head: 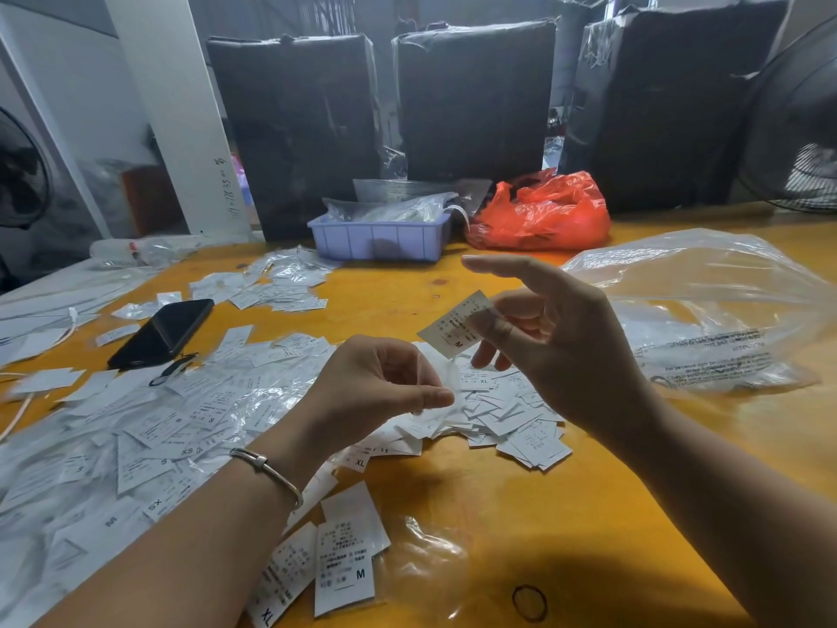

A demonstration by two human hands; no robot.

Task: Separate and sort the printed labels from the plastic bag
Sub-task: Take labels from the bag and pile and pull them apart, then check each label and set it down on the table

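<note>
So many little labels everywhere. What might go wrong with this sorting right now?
The M label pinched in the right hand could drop into the pile beneath, where XL labels lie, and get mixed. The fan at the table's edge, if running, might scatter the loose piles.

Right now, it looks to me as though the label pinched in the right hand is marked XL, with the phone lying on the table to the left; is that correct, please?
Not quite: the label pinched in the right hand is marked M, not XL, as the head view shows. The rest stands: the phone lies on the table to the left.
</note>
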